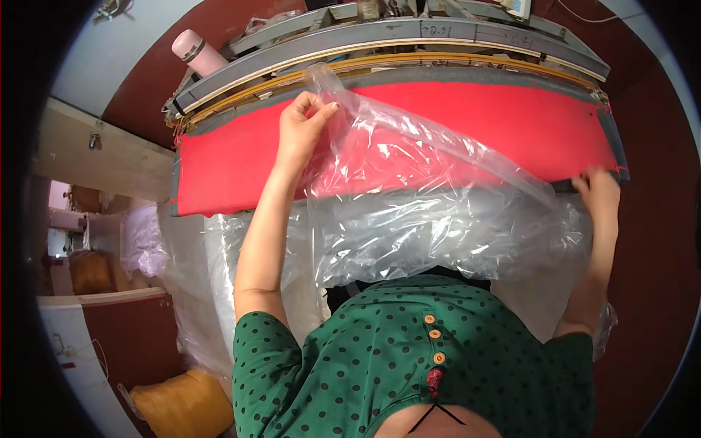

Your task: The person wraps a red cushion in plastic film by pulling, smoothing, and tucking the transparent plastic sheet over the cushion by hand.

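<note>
A clear plastic sheet (438, 226) hangs in folds across my front and over part of a red cloth (467, 109). Its upper edge runs slantwise from far left down to near right. My left hand (301, 130) pinches the sheet near its upper left corner, raised over the cloth. At the cloth's right end is my right hand (599, 191), close to the lower right end of the sheet's edge. Motion smears its fingers, so whether they grip the plastic is unclear. The red cloth lies flat on a long board padded in grey (193, 208).
Behind the cloth runs a long grey metal rail (380, 33) with handwritten marks. Yellow strips (285, 84) lie along it. A pink flask (201, 55) stands at the far left. Lower left are an orange-yellow bundle (182, 405) and a lilac bag (144, 237).
</note>
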Available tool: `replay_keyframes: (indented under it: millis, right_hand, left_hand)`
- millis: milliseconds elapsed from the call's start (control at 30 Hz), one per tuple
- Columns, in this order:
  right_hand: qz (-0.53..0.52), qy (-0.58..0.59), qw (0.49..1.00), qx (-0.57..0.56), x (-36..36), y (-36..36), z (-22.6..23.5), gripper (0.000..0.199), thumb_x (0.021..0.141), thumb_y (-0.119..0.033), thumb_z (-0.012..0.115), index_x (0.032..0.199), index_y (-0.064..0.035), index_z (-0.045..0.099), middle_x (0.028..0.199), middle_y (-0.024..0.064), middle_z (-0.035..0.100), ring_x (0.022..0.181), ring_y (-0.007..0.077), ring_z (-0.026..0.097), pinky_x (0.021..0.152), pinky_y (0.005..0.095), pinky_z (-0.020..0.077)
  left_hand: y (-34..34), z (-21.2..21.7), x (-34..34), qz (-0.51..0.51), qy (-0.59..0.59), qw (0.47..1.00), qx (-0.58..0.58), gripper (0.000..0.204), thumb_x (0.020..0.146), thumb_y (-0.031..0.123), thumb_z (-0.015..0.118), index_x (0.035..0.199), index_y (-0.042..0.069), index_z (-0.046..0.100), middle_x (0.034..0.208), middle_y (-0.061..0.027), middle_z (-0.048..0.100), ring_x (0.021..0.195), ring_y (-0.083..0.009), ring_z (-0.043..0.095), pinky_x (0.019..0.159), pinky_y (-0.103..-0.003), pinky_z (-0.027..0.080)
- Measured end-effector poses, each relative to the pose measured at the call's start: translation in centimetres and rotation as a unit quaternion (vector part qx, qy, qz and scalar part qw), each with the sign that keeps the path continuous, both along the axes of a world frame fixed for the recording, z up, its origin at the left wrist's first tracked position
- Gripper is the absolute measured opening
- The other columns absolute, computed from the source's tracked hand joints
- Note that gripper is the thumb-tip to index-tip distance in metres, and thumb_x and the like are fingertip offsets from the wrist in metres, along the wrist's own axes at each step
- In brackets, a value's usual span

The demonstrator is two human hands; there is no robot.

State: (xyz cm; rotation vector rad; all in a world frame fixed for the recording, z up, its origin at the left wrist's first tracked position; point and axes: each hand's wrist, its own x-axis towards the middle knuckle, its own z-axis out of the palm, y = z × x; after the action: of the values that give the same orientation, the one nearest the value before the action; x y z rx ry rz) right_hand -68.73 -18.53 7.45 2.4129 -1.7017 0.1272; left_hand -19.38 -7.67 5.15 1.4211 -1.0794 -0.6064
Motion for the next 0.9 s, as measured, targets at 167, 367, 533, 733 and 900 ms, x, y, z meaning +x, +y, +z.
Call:
replay_keyframes:
  millis: [167,367,533,733,900]
  right_hand:
    - [0.279,-0.436,0.848,0.111,16.3,1.6,6.5,0.032,0.073,-0.010,0.065,0.103,-0.0020,0.056,0.103,0.0068,0.057,0.094,0.0144,0.054,0.081,0.0263,0.0440]
    - [0.502,-0.413,0.750,0.125,30.8,1.5,5.6,0.032,0.072,-0.013,0.062,0.101,-0.0003,0.056,0.092,0.0096,0.059,0.089,0.0197,0.056,0.081,0.0277,0.0420]
    - [0.268,-0.695,0.581,0.329,29.4,-3.4,2.3,0.017,0.083,-0.008,0.049,0.096,-0.0020,0.057,0.086,0.0036,0.058,0.078,0.0122,0.054,0.069,0.0250,0.0437]
    - [0.157,-0.481,0.850,-0.148,14.0,-17.0,-2.9,0.027,0.086,-0.021,0.045,0.097,-0.0008,0.060,0.099,0.0112,0.061,0.094,0.0209,0.056,0.082,0.0301,0.0409]
    - [0.046,-0.357,0.886,-0.292,-3.3,-22.9,-8.3,0.031,0.088,-0.026,0.041,0.092,-0.0029,0.062,0.088,0.0157,0.062,0.085,0.0300,0.058,0.074,0.0368,0.0435]
  left_hand:
    - [1.2,2.8,-4.2,-0.041,-0.031,0.997,-0.058,0.022,0.073,0.006,0.068,0.064,0.006,0.047,0.063,0.0039,0.051,0.062,-0.0023,0.044,0.057,-0.017,0.037]
    - [3.2,4.6,-5.5,-0.066,-0.106,0.991,-0.051,0.016,0.075,0.007,0.066,0.071,0.005,0.050,0.070,0.0024,0.051,0.068,-0.0033,0.046,0.062,-0.019,0.039]
    - [9.1,1.3,-1.3,-0.329,0.057,0.919,0.210,0.014,0.085,0.016,0.054,0.091,0.004,0.050,0.075,0.0028,0.050,0.070,-0.0068,0.048,0.065,-0.023,0.042]
    - [24.9,-3.4,20.8,-0.028,-0.485,0.653,0.581,0.022,0.073,0.013,0.055,0.093,0.009,0.062,0.091,-0.0148,0.061,0.086,-0.0314,0.058,0.072,-0.040,0.046]
    - [19.9,4.9,22.1,0.580,-0.666,0.469,-0.002,0.014,0.079,0.017,0.055,0.082,0.003,0.056,0.079,-0.0172,0.058,0.077,-0.0317,0.057,0.068,-0.042,0.044]
